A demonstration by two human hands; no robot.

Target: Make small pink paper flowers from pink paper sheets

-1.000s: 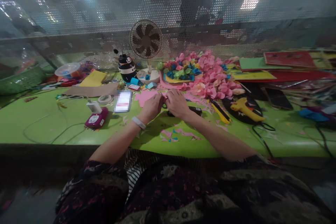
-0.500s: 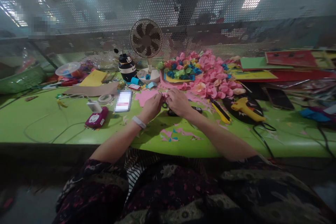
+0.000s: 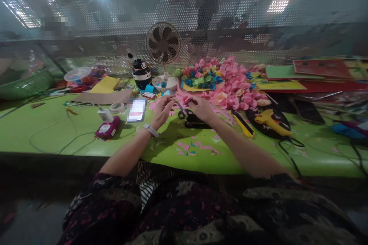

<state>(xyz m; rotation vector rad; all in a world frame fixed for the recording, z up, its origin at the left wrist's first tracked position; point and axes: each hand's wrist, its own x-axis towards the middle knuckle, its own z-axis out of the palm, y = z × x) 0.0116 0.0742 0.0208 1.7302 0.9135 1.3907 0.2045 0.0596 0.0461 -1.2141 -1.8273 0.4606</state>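
Observation:
My left hand (image 3: 163,111), with a pale band on its wrist, hovers over cut pink paper (image 3: 153,106) with fingers stretched out and apart; nothing shows in it. Across from it, the fingers of my right hand (image 3: 201,108) pinch a small pink paper petal (image 3: 185,99). Between the hands lie scissors (image 3: 181,114) with dark handles. A black object (image 3: 198,121) sits beneath my right hand, partly covered by it. Behind the right hand rises a big heap of pink paper petals (image 3: 230,84), next to a tray of blue, green and yellow ones (image 3: 201,78).
A yellow cutter (image 3: 243,124) and a yellow glue gun (image 3: 271,122) on a black disc lie to the right. A lit phone (image 3: 136,110), a purple socket box (image 3: 107,128) and cables are on the left. Behind stand a fan (image 3: 163,43) and a dark jug (image 3: 140,74).
My hands have parted: the left moved left and its fingers opened, while the right moved slightly right with the pink petal. The scissors between them now show more fully.

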